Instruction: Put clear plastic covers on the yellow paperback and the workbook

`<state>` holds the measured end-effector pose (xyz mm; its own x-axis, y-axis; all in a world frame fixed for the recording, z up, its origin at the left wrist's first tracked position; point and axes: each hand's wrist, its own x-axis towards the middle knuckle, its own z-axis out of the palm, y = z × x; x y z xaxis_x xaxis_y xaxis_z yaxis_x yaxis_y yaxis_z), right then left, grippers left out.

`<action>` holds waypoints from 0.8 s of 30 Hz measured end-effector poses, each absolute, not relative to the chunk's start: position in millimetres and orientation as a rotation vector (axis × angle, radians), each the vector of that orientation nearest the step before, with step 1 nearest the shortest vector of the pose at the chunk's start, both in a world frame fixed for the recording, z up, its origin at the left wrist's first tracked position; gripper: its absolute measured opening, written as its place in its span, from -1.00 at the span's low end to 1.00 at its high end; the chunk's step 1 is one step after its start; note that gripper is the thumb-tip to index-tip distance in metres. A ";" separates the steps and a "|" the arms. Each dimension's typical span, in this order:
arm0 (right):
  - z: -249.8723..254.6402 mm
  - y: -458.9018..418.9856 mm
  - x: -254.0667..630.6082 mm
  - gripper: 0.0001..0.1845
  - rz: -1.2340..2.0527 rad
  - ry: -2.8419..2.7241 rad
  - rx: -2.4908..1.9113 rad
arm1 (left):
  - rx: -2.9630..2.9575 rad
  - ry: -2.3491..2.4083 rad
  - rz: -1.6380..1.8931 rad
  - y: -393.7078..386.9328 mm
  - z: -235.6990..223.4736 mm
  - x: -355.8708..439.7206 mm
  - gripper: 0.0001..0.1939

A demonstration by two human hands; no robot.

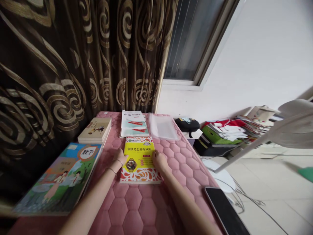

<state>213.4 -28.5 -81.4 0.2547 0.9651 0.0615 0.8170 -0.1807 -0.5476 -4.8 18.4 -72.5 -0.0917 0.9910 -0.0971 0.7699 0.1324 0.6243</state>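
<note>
A yellow book [139, 156] with a red patterned lower edge lies flat in the middle of a pink quilted surface [144, 205]. My left hand [119, 157] grips its left edge, fingers curled onto the cover. My right hand [158, 160] holds the right edge in the same way. A thin bracelet circles my left wrist.
A large illustrated textbook [61, 178] lies at the left, a stack of beige books [96, 130] behind it. White booklets [133, 123] and a clear plastic folder [162, 126] lie at the back. A dark phone [226, 210] rests at the right edge. A patterned curtain [73, 55] hangs behind.
</note>
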 end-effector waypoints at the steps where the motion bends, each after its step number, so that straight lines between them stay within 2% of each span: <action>1: -81.6 -31.6 214.1 -0.51 0.409 -1.605 -2.033 | 1.732 1.923 0.592 13.0 -73.2 -5.2 -0.75; 6: -88.8 -59.1 227.9 -0.53 0.416 -1.633 -1.902 | 1.975 1.886 0.644 -23.6 -77.9 -11.9 -0.75; 12: -99.7 -113.2 245.2 -0.61 0.456 -1.767 -1.602 | 2.249 1.617 0.820 -72.5 -96.4 -37.8 -0.72; 18: -107.2 -147.8 231.0 -0.63 0.511 -1.608 -1.602 | 2.175 1.435 1.116 -98.3 -107.5 -50.7 -0.77; 24: -108.7 -154.7 219.1 -0.61 0.346 -1.670 -1.608 | 2.107 1.414 1.185 -101.0 -103.3 -48.0 -0.76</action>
<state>219.1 -154.7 -108.7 0.1011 0.9358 0.3377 0.7244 0.1634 -0.6697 -48.0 -101.0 -103.3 0.1573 0.8794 0.4494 0.5965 -0.4473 0.6664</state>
